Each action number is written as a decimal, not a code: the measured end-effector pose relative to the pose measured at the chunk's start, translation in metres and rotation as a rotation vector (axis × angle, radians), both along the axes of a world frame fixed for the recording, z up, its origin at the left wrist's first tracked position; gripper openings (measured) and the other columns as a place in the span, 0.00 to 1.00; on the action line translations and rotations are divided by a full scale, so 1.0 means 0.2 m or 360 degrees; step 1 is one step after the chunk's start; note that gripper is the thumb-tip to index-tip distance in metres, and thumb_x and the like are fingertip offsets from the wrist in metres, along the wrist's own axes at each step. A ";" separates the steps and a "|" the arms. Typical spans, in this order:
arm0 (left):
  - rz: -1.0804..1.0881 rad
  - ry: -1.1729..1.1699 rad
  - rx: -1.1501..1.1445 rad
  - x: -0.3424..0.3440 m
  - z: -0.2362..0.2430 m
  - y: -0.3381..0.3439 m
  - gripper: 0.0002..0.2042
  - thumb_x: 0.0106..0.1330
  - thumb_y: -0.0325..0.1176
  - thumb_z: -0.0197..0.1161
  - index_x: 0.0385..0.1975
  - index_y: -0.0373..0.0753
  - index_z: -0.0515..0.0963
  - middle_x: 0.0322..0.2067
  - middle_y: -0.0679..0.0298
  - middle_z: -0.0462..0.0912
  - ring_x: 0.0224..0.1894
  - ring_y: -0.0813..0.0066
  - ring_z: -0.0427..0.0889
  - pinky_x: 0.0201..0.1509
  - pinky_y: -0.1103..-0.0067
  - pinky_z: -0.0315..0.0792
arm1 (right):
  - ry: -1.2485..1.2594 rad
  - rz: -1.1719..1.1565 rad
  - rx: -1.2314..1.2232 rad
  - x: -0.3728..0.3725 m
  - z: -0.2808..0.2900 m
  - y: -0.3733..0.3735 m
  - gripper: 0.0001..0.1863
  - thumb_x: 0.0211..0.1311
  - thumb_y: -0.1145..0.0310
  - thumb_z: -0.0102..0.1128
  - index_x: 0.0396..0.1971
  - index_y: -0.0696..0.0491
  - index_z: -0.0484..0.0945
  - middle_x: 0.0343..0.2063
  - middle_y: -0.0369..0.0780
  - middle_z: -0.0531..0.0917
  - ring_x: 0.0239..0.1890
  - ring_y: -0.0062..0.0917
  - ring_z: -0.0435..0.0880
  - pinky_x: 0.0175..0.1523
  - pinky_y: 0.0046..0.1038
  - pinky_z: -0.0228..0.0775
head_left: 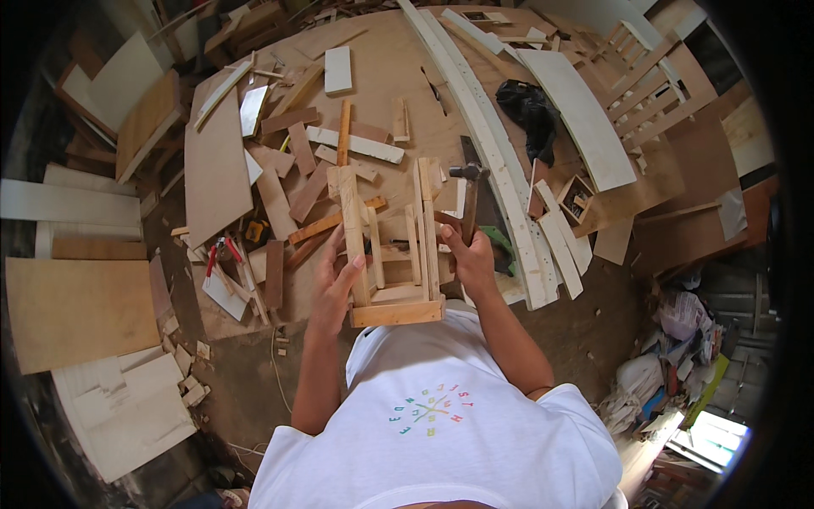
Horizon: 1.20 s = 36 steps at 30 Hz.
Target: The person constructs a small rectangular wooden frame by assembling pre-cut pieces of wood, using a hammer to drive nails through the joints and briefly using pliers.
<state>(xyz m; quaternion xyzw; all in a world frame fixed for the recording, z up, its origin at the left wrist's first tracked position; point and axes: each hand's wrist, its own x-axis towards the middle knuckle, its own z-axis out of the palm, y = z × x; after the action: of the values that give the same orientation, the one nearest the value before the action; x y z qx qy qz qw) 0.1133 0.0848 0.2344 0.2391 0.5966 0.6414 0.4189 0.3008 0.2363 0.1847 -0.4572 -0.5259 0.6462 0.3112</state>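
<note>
Left-hand fingers clasp the wooden frame at nine o'clock, seemingly steadying it; right-hand fingers grip a hammer toward two.

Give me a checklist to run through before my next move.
1. Left hand secure on the wooden frame: ok, thumb against its left post.
2. Hammer in the right hand: ok, gripped by the handle with the head up.
3. Right fingers free of the frame: cannot tell, they are very near its right side.
4. Worktable clear of clutter: not ok, wood offcuts lie strewn across it.
5. Red-handled pliers out of the way: ok, they lie to the left, away from both hands.
6. Contents of the small wooden box at right: cannot tell, too small to make out.
</note>
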 end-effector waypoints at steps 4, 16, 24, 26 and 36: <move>0.0007 0.0135 0.0040 0.01 -0.01 0.01 0.35 0.73 0.41 0.64 0.75 0.31 0.62 0.58 0.59 0.78 0.56 0.71 0.79 0.63 0.73 0.71 | -0.0609 -0.0078 0.0398 0.12 -0.48 0.17 0.21 0.57 0.58 0.79 0.44 0.56 0.87 0.27 0.37 0.87 0.28 0.26 0.87 0.36 0.31 0.77; 0.0032 0.0067 0.0068 -0.01 -0.07 0.03 0.31 0.76 0.35 0.63 0.74 0.30 0.63 0.57 0.60 0.79 0.56 0.76 0.79 0.62 0.78 0.72 | -0.1402 0.0258 0.0912 0.13 -0.86 0.12 0.20 0.53 0.58 0.79 0.39 0.52 0.79 0.35 0.44 0.86 0.45 0.40 0.86 0.50 0.44 0.77; 0.0121 0.0234 0.0106 -0.02 -0.08 0.03 0.29 0.76 0.32 0.64 0.74 0.32 0.63 0.60 0.59 0.77 0.55 0.78 0.80 0.60 0.79 0.75 | -0.1103 0.0216 0.0906 0.14 -1.06 0.18 0.11 0.60 0.62 0.73 0.35 0.51 0.82 0.27 0.44 0.87 0.33 0.43 0.88 0.40 0.43 0.78; 0.0134 0.0258 0.0141 -0.01 -0.08 0.06 0.29 0.77 0.31 0.64 0.74 0.32 0.63 0.61 0.59 0.76 0.55 0.78 0.80 0.60 0.79 0.75 | -0.0939 0.0141 0.0896 0.13 -1.06 0.19 0.10 0.60 0.63 0.73 0.34 0.51 0.82 0.27 0.44 0.88 0.32 0.41 0.89 0.39 0.40 0.79; 0.0272 0.0618 0.0144 -0.10 -0.09 0.20 0.32 0.72 0.29 0.66 0.75 0.38 0.64 0.69 0.58 0.68 0.66 0.71 0.73 0.70 0.76 0.69 | 0.0078 -0.0415 0.0444 0.17 -0.44 0.16 0.13 0.63 0.79 0.72 0.26 0.57 0.74 0.30 0.39 0.88 0.36 0.19 0.85 0.43 0.25 0.79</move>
<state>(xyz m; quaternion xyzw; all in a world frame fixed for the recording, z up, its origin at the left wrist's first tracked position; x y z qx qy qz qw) 0.0926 0.1245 0.2160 0.3251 0.6548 0.6426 0.2291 0.3340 0.2688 0.0963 -0.4581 -0.5388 0.5321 0.4655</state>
